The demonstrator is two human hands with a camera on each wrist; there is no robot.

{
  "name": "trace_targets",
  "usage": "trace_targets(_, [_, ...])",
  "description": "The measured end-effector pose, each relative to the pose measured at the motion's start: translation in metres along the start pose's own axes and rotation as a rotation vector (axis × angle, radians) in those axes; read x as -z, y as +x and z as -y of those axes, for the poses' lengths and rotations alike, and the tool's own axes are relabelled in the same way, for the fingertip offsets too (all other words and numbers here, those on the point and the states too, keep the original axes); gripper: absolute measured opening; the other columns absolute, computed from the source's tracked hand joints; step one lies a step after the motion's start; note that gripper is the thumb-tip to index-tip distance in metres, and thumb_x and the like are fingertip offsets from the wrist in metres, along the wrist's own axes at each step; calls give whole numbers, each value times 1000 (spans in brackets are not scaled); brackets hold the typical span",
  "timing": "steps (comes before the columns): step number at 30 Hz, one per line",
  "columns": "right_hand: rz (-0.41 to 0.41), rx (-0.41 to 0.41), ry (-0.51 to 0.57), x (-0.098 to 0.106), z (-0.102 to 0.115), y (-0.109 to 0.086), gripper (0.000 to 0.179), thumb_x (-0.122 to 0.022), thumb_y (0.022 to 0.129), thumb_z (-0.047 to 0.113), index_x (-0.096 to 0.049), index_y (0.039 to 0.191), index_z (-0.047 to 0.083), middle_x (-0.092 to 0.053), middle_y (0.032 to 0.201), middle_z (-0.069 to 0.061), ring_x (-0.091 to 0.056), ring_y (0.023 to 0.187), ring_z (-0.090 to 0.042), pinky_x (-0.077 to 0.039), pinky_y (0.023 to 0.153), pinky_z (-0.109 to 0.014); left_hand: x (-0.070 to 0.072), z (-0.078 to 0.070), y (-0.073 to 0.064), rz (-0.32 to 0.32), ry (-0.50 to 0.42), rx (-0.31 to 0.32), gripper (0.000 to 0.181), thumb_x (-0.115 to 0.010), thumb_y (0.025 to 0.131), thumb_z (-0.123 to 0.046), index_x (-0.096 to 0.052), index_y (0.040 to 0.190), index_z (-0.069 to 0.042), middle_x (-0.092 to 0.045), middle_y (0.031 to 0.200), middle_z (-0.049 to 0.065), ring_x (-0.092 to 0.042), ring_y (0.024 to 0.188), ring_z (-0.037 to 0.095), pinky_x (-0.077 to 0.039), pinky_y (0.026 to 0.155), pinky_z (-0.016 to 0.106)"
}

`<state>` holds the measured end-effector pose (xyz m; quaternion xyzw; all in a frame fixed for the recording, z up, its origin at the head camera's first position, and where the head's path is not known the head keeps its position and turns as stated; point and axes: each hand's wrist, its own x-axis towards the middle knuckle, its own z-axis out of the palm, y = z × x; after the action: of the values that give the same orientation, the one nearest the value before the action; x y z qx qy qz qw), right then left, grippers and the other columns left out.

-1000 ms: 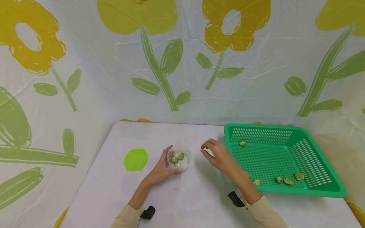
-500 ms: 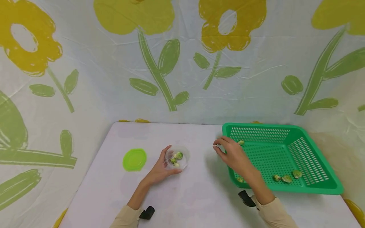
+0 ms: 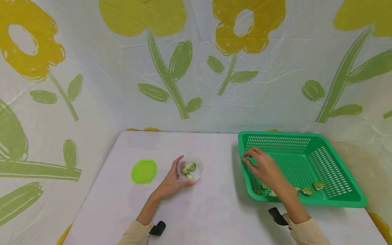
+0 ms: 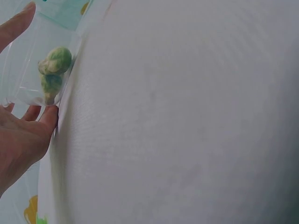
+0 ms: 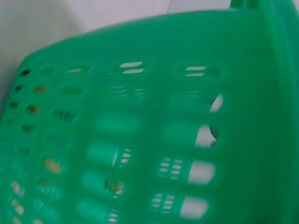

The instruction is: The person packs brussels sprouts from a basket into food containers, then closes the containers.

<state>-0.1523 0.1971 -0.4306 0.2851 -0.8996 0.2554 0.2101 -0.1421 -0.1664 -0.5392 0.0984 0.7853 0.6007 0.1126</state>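
Note:
My left hand holds a clear plastic tub on the table, thumb on the near side and fingers on the far side. A few Brussels sprouts lie inside it; in the left wrist view two sprouts show through the wall. Over the left side of a green plastic basket is my right hand, its fingers loosely bent and nothing visible between them. More sprouts lie along the basket's near side, some partly hidden by my right forearm. The right wrist view shows only the slotted basket wall close up, without the hand.
A bright green lid lies on the white table, left of the tub. The basket takes up the table's right side. Behind the table hangs a pale sheet printed with yellow flowers.
My right hand has moved right, from beside the tub across to above the basket's left edge. My left hand and the tub stay put. The camera view has shifted slightly.

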Motion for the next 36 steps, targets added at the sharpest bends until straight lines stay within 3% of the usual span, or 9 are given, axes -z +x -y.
trace_targets(14, [66, -61, -39, 2, -25, -27, 23, -82, 83, -4, -72, 103, 1, -66, 101, -13, -64, 78, -24, -52, 59, -36, 2, 0, -1, -6, 19, 5, 114, -91, 80, -32, -14, 165, -25, -13, 170, 11, -16, 156, 28, -24, 120, 60])
trace_targets(23, [201, -89, -23, 6, -35, -39, 24, -84, 82, -1, -72, 103, 1, -66, 102, -12, -66, 87, -29, -56, 67, -42, 2, -1, -1, 0, 16, 25, 114, -91, 79, -35, -15, 164, -30, -15, 169, 7, -17, 155, 23, -24, 121, 57])
trace_targets(36, [385, -69, 120, 9, -49, -47, 30, -84, 79, -6, -69, 105, -6, -68, 101, -17, -65, 86, -35, -58, 72, -45, 2, 0, 0, 8, 16, 7, 114, -91, 80, -36, -15, 164, -28, -15, 169, 12, -17, 156, 28, -24, 121, 59])
